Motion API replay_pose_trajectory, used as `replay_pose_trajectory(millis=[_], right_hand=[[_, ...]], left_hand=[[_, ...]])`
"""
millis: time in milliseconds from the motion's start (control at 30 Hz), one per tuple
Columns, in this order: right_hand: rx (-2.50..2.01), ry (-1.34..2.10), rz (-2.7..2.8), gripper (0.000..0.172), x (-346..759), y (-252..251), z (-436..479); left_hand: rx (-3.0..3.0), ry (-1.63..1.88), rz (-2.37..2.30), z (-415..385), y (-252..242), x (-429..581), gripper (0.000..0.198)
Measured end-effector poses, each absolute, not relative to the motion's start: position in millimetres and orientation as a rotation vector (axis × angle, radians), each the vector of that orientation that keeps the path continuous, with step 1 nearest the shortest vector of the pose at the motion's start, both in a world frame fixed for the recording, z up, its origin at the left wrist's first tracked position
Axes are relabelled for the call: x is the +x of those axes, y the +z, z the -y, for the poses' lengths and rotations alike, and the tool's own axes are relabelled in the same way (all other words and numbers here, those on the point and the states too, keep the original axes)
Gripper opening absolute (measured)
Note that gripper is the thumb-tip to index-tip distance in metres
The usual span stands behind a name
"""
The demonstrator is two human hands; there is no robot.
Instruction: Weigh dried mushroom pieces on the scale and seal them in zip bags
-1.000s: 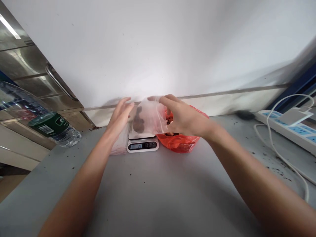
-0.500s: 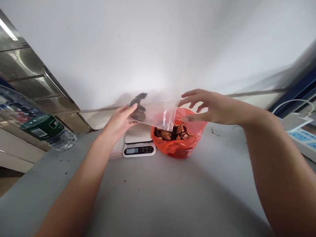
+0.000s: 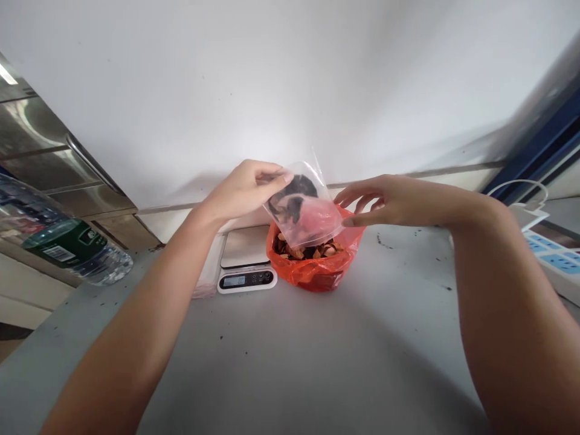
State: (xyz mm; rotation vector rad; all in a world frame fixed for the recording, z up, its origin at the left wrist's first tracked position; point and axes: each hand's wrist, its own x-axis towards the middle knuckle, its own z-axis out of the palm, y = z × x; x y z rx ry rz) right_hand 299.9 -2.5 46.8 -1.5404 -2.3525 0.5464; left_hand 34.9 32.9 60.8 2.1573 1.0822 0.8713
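My left hand [image 3: 254,188] pinches the upper left of a clear plastic bag [image 3: 317,226], thumb on the near face. Inside the bag lie dark, curved dried pieces [image 3: 294,193]. At the bag's lower right edge, my right hand [image 3: 378,199] grips with thumb in front and curled fingers behind, their tips partly hidden. The bag hangs tilted over a red plastic bag [image 3: 312,275], which stands open and holds brown dried pieces [image 3: 328,249]. Left of the red bag is a white kitchen scale [image 3: 244,248] with a bare plate; its lit display is too blurred to read.
A stack of clear bags [image 3: 208,275] lies left of the scale. On the far left is a water bottle with a green label [image 3: 72,244]. A white power strip [image 3: 559,260] stands at the right. Dark crumbs dot the grey table [image 3: 281,362], with a white wall [image 3: 272,78] behind.
My left hand has carried the clear bag right, from above the scale to over the red bag, tipping it. My right hand has closed in on its edge. The scale's plate is now uncovered.
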Motion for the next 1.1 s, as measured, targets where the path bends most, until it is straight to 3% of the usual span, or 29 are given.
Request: replay_pose_trajectory(millis=[233, 533, 733, 900, 1100], right_hand=[[-1.571, 0.514, 2.380, 0.058, 297.3, 50.2, 5.0], [-1.531, 0.553, 2.273, 0.042, 297.5, 50.0, 5.2], [-1.224, 0.807, 1.724, 0.026, 288.4, 43.9, 4.1], [-1.155, 1.011, 1.713, 0.033, 269.7, 43.7, 8.9], [-1.122, 1.012, 1.740, 0.032, 247.5, 40.3, 9.3]], left_hand=[[2.364, 0.851, -1.035, -28.8, 77.0, 52.3, 0.023], [2.201, 1.175, -0.908, -21.4, 82.2, 55.3, 0.018], [1.696, 1.451, -1.052, -14.9, 50.6, 37.7, 0.015], [1.520, 1.258, -1.218, -5.6, 11.5, 20.4, 0.025], [1.532, 1.412, -1.283, 0.3, 0.0, -5.6, 0.033]])
